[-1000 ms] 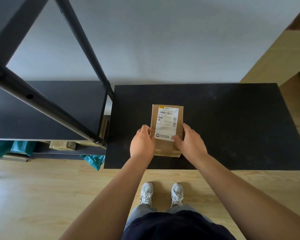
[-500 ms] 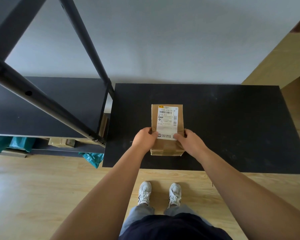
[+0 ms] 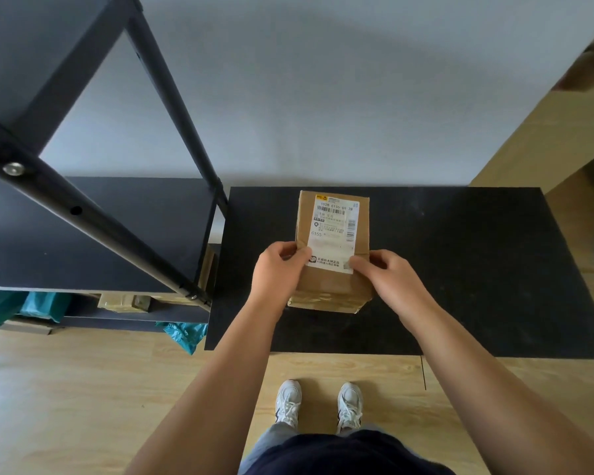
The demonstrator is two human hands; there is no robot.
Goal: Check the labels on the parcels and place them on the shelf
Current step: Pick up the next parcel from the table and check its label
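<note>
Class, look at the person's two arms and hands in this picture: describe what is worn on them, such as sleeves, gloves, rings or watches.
Both arms are bare along all that shows; no sleeve is visible. The left hand and right hand wear no gloves, and no ring, watch or wristband can be seen on either hand or wrist.

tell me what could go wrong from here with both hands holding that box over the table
The cardboard box is gripped only at its near end by the left hand and right hand, so its far end could dip or slip. Carried left, it may clip the shelf's slanted black bar. Thumbs cover the label's lower corners, inviting a misread.
</note>
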